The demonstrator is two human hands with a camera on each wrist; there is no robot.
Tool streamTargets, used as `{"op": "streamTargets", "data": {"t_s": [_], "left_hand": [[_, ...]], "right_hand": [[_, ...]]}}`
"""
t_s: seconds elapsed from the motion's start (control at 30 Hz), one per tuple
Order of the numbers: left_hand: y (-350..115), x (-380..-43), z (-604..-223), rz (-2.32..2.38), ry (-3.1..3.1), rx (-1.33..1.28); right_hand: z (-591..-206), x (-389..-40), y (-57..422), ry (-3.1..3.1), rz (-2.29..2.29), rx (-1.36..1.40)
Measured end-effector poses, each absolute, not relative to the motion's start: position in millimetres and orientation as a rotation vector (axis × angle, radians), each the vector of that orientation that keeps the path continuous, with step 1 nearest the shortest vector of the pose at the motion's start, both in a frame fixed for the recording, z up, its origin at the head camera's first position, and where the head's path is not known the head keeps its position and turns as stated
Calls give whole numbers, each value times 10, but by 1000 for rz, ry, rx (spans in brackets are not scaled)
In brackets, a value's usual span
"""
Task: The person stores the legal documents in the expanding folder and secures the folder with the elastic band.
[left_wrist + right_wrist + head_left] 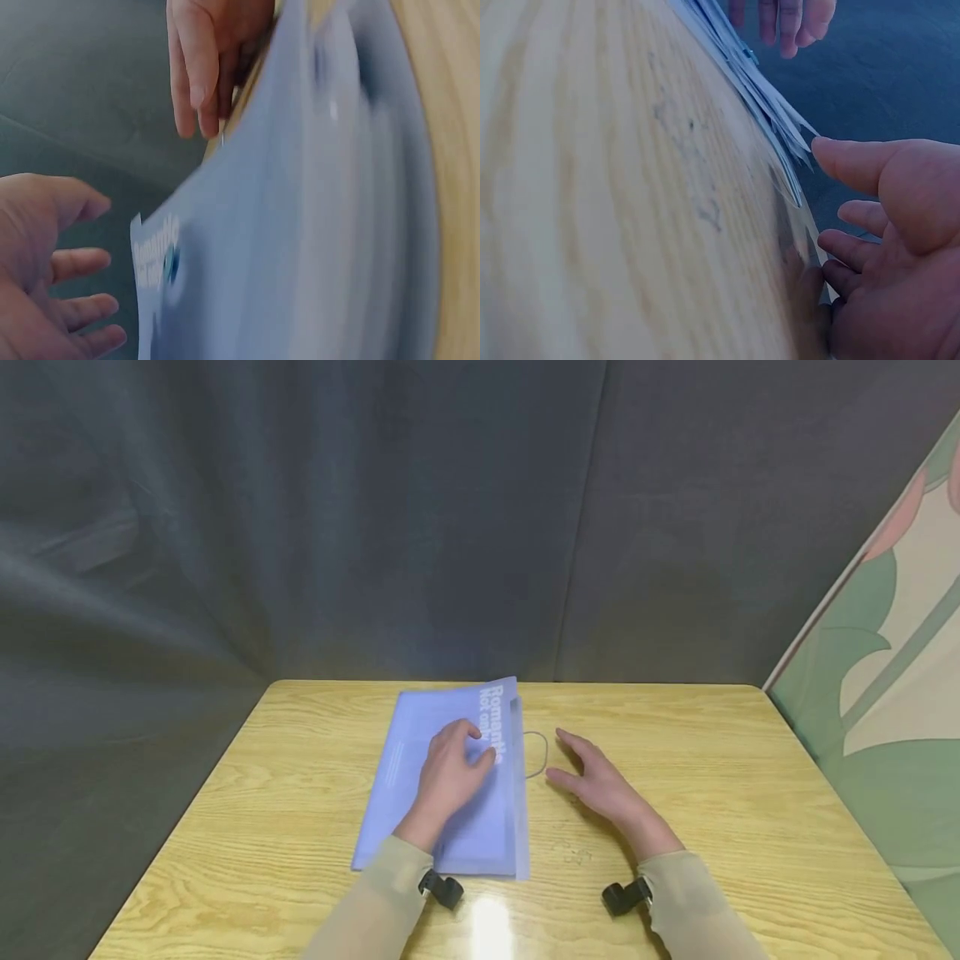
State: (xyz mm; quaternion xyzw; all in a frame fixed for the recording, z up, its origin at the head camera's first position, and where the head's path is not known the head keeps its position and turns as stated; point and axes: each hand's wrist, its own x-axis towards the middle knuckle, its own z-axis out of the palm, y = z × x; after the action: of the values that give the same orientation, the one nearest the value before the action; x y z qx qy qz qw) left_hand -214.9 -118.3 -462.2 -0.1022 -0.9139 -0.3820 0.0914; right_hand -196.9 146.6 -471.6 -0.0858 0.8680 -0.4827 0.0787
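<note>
A translucent blue document folder (465,818) lies on the wooden table, its white lettering running along the right part. A thin cord loop (546,752) sticks out from its right edge. Over the folder is my left hand (450,772), fingers loosely bent and thumb apart; the left wrist view shows nothing in that hand (37,277). To the right of the loop, my right hand (600,785) has its thumb and fingers spread, with nothing between them. Layered sheets or flaps show along the folder's edge (761,94) in the right wrist view.
The pale wooden table (712,777) has faint dark scribbles (573,852) right of the folder. A dark grey curtain (420,527) hangs behind and to the left. At the right stands a panel with a flower pattern (900,693). Each wrist wears a small black camera (626,897).
</note>
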Motion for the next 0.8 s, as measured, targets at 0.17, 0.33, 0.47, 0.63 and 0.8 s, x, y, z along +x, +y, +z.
{"op": "streamTargets", "data": {"t_s": [0.17, 0.33, 0.47, 0.63, 0.8], "left_hand": [[-1301, -2128, -4662, -977, -2776, -430], [-1330, -2076, -4702, -806, -2901, -461], [-1315, -2053, -4698, -735, -2949, -488], [-1303, -2045, -4692, -685, -2986, -506], [-1313, -2053, -4721, -626, -3014, -531]], "right_hand": [[-4682, -2015, 1486, 2612, -1400, -260], [-4645, -2079, 1501, 2608, -1366, -268], [-4651, -2134, 1522, 2634, -1320, -280], [-4643, -2193, 1520, 2658, -1290, -302], [-4645, -2287, 1499, 2717, -1223, -334]]}}
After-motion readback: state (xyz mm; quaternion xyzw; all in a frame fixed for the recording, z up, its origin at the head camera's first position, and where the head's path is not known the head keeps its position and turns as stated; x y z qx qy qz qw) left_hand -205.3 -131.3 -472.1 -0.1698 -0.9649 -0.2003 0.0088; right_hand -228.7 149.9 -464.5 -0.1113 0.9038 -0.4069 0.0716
